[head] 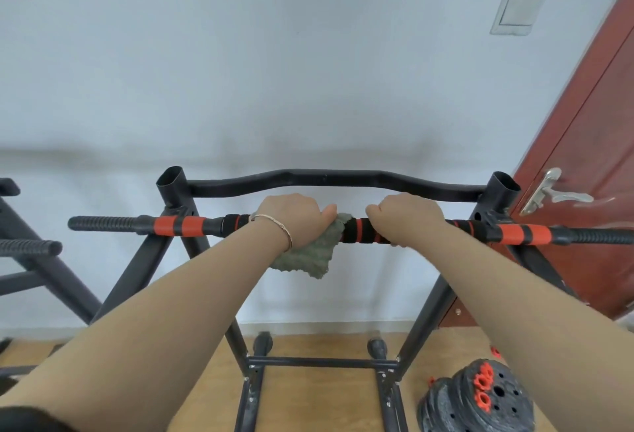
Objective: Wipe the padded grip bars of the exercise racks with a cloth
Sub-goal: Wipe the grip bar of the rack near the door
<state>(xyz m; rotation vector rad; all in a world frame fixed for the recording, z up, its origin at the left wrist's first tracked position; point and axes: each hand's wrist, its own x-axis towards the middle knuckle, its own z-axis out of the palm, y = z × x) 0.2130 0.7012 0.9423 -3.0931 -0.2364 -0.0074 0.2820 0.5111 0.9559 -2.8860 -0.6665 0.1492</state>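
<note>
Against a pale wall beside a red door [597, 157], a person's left hand [291, 217] wraps a grey-green cloth [314, 253] around the padded grip bar [358, 231] of a black exercise rack [329, 181], while the right hand [408, 214] curls bare around the bar to steady it. Wiping appears under way; the next stroke likely calls for sliding the cloth rightward.

Head camera looks forward and down, close over both forearms.
</note>
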